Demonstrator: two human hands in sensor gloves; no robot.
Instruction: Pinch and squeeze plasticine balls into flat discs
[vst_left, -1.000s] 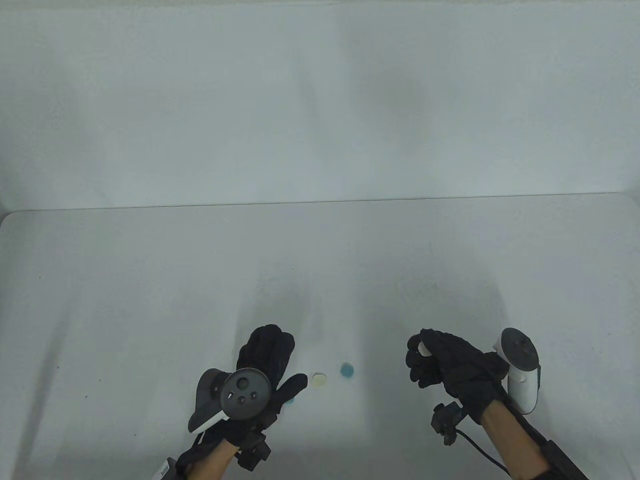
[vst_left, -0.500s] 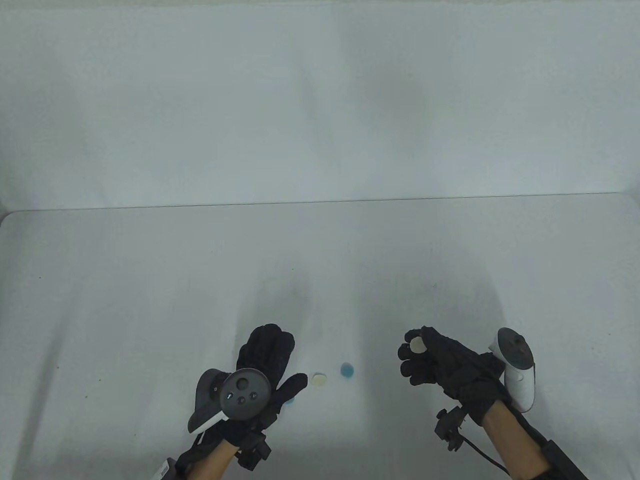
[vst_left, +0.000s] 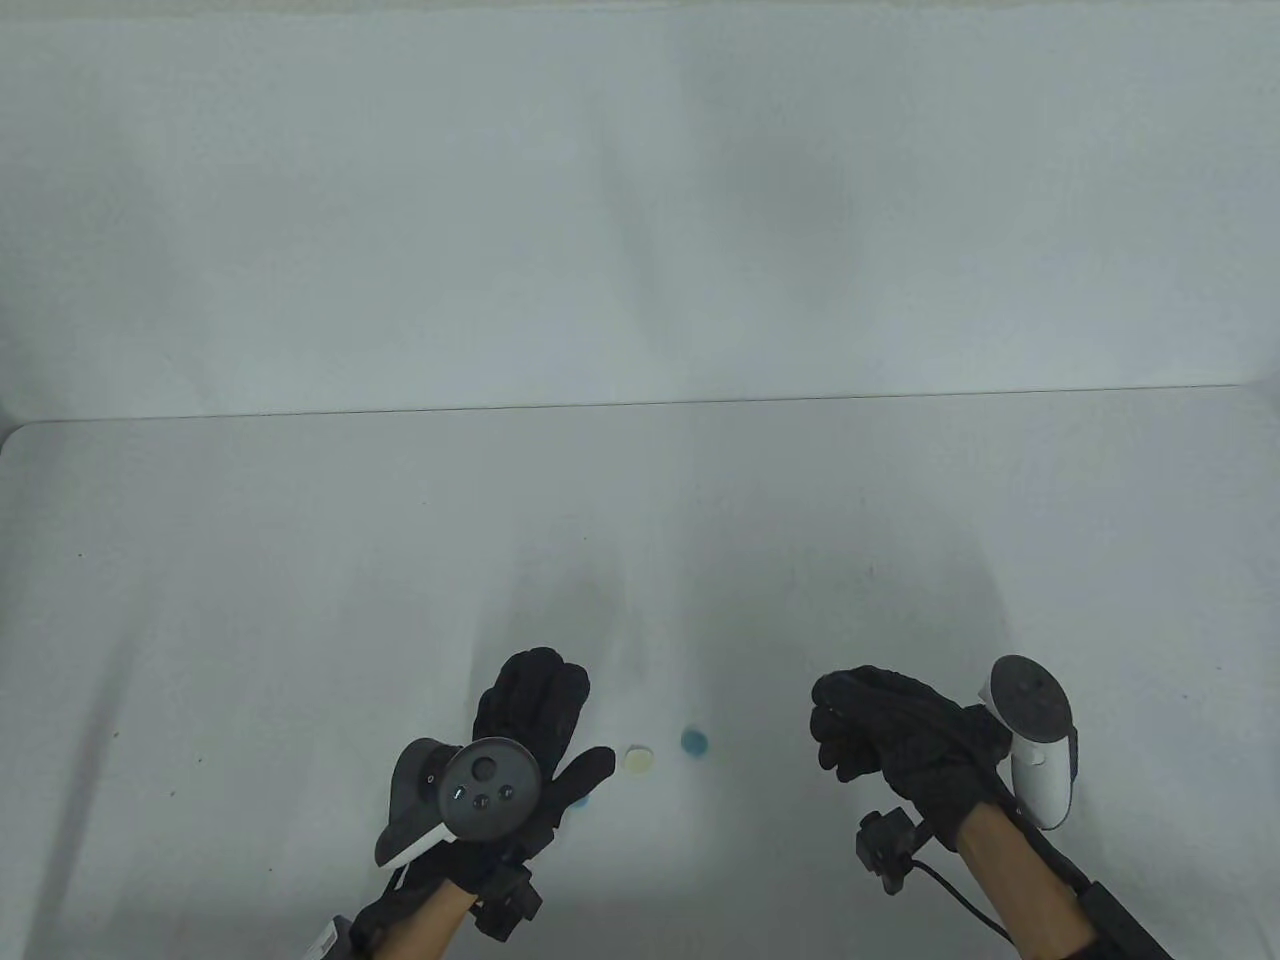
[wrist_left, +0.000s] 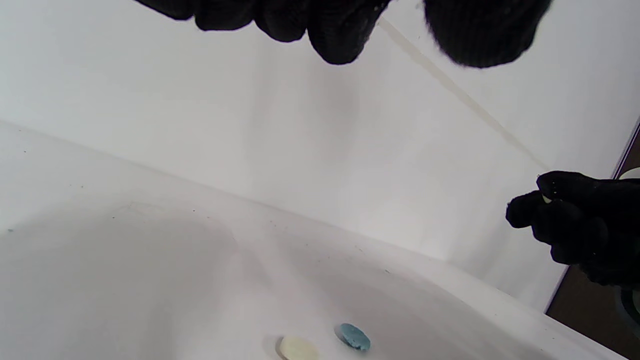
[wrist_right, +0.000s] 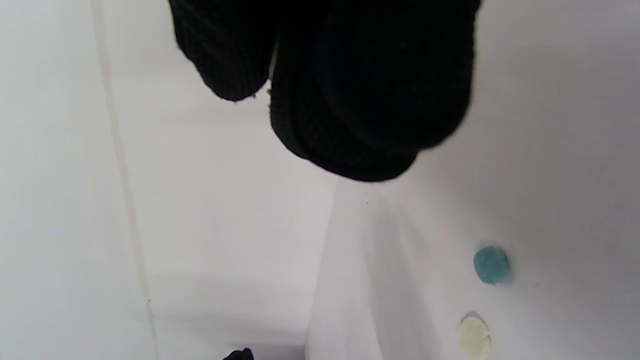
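My right hand (vst_left: 840, 722) is raised above the table at the right, its fingers curled tight around a small white plasticine piece. The piece is hidden in the table view; only a sliver of it (wrist_left: 546, 198) shows between the fingers in the left wrist view. My left hand (vst_left: 558, 715) is open and empty, palm down, with the thumb out to the right. A flat cream disc (vst_left: 638, 758) and a flat blue disc (vst_left: 695, 741) lie on the table between the hands. Both also show in the right wrist view: the blue disc (wrist_right: 491, 265) and the cream disc (wrist_right: 474, 336).
A bit of another blue piece (vst_left: 580, 800) peeks out under my left thumb. The white table (vst_left: 300, 600) ends at a white back wall (vst_left: 640, 200). In the left wrist view the table's right edge (wrist_left: 555, 300) shows, with dark floor beyond.
My right hand has closed over the white piece. It showed between thumb and fingertips before and is now covered. The left hand and the discs have not moved.
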